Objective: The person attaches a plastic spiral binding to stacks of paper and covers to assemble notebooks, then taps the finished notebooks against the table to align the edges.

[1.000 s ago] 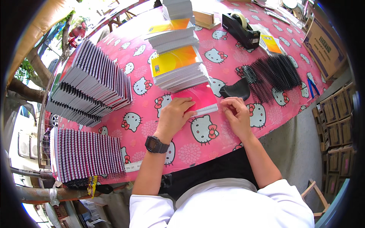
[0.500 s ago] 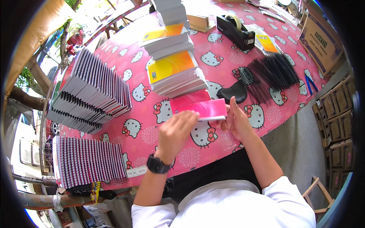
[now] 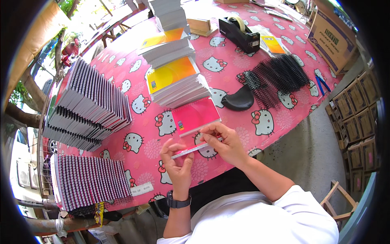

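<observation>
A thin memo pad [image 3: 191, 152] is tilted up, its pale long edge facing me. My left hand [image 3: 177, 160] grips its left end between thumb and fingers, a watch on that wrist. At the pad's right end my right hand [image 3: 225, 144] is closed, thumb and forefinger pinched together at the edge; any small thing in that pinch is too small to make out. Just beyond my hands a pink pad [image 3: 197, 117] lies flat on the table. Behind it stands a row of loose page blocks with yellow-orange covers [image 3: 172, 75].
Spiral-bound pads stand in rows [image 3: 93, 103] at left, with another bound batch [image 3: 91, 181] nearer. To the right lie a black pouch-like object [image 3: 239, 98], black spiral coils [image 3: 280, 79] and blue-handled pliers [image 3: 322, 84]. Farther back are a tape dispenser [image 3: 239, 34] and a carton [image 3: 331, 38].
Both hands have come nearer my body with the memo pad, now turned edge-on. My left hand moved from the pad's top to its left end. The flat pink pad is now uncovered.
</observation>
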A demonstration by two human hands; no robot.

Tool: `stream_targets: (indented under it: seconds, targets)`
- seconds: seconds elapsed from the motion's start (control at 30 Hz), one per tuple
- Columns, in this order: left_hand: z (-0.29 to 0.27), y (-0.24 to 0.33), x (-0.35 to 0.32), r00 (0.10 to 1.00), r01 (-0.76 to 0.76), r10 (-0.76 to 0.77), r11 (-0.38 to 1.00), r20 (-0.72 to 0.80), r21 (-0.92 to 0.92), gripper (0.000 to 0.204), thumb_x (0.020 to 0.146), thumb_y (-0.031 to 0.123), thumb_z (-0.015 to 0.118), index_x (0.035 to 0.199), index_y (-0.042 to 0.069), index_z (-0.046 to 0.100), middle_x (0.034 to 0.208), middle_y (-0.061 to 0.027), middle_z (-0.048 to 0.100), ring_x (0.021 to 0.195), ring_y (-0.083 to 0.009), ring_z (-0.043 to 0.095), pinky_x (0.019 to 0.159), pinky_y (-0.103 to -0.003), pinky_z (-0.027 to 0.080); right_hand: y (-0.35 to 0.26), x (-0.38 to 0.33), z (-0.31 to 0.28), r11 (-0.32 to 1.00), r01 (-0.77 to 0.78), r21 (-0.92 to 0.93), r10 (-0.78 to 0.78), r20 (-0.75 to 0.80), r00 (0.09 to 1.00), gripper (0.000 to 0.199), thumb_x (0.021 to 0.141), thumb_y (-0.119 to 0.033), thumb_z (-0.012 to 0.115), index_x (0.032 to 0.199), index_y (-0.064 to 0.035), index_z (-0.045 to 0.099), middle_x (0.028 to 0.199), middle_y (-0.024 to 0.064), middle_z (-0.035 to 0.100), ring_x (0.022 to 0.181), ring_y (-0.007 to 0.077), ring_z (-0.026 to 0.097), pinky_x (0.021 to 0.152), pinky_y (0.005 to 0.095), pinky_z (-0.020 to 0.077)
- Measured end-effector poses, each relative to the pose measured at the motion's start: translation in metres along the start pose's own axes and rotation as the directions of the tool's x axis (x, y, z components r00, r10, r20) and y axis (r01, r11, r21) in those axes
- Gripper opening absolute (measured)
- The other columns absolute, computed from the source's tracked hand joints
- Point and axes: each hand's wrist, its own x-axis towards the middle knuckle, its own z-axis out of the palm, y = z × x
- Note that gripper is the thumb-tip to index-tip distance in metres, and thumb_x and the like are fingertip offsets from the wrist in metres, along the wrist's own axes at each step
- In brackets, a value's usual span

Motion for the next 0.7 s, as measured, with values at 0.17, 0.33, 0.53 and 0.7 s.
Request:
stream_targets:
  seconds: [0.17, 0.33, 0.53, 0.7]
  targets:
    - [0.034, 0.035, 0.006, 0.842, -0.451, 0.513, 0.502, 0.165, 0.738, 0.052, 0.078, -0.003, 0.064, 0.128, 0.006, 0.053, 0.114, -0.0104, 0.060, 0.110, -0.0264, 0.057, 0.109, -0.043, 0.028, -0.004, 0.017, 0.000, 0.979, 0.114, -0.166, -0.120, -0.028, 0.992, 0.020, 0.090, -0.008, 0.062, 0.108, -0.0007, 0.060, 0.088, 0.0053, 0.066, 0.081, 0.0091, 0.061, 0.071, 0.0243, 0.0488]
    - [0.032, 0.032, 0.019, 0.839, -0.534, 0.450, 0.566, 0.308, 0.628, 0.032, 0.077, -0.002, 0.062, 0.105, 0.010, 0.071, 0.101, -0.0065, 0.066, 0.092, -0.0237, 0.061, 0.089, -0.038, 0.042, -0.013, 0.071, -0.089, 0.640, 0.204, -0.741, -0.528, -0.231, 0.817, 0.009, 0.085, -0.007, 0.062, 0.091, -0.0007, 0.067, 0.085, 0.0145, 0.067, 0.071, 0.0235, 0.064, 0.067, 0.0338, 0.0502]
    - [0.038, 0.036, 0.025, 0.793, -0.579, 0.540, 0.528, 0.280, 0.621, 0.028, 0.076, -0.001, 0.066, 0.100, 0.011, 0.072, 0.096, -0.0053, 0.068, 0.085, -0.0201, 0.061, 0.075, -0.032, 0.042, -0.017, 0.128, -0.151, 0.164, -0.326, -0.931, 0.002, -0.330, 0.944, 0.032, 0.073, -0.031, 0.078, 0.088, -0.0055, 0.068, 0.090, 0.0120, 0.070, 0.084, 0.0296, 0.068, 0.073, 0.0371, 0.0534]
    - [0.035, 0.032, 0.025, 0.803, -0.588, 0.519, 0.604, 0.294, 0.539, 0.022, 0.074, 0.004, 0.070, 0.095, 0.012, 0.072, 0.089, -0.0023, 0.068, 0.081, -0.0193, 0.060, 0.074, -0.033, 0.042, -0.024, 0.150, -0.149, -0.047, -0.325, -0.945, 0.209, -0.327, 0.921, 0.042, 0.074, -0.035, 0.076, 0.100, -0.0020, 0.069, 0.103, 0.0177, 0.068, 0.101, 0.0320, 0.065, 0.089, 0.0397, 0.0508]
